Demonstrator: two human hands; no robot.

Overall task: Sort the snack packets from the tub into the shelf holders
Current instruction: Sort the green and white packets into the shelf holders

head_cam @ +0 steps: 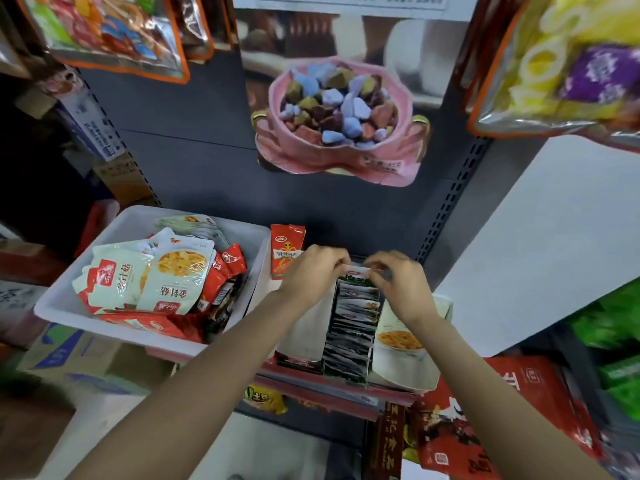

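Note:
A white tub (62,303) at the left holds several snack packets, pale ones with noodle pictures (176,275) on top and red ones below. On the shelf to its right stands a holder with a row of dark packets (353,327) packed upright. My left hand (311,271) and my right hand (398,282) meet over the far end of that row. Together they pinch the top edge of one small packet (358,271), one hand at each corner. An orange-red packet (287,251) stands upright just behind my left hand.
A pale packet (398,348) with a noodle picture fills the holder to the right of the dark row. Large snack bags hang overhead at left (114,32) and right (561,64). Red bags (502,410) lie low at the right. A cardboard box (69,355) sits under the tub.

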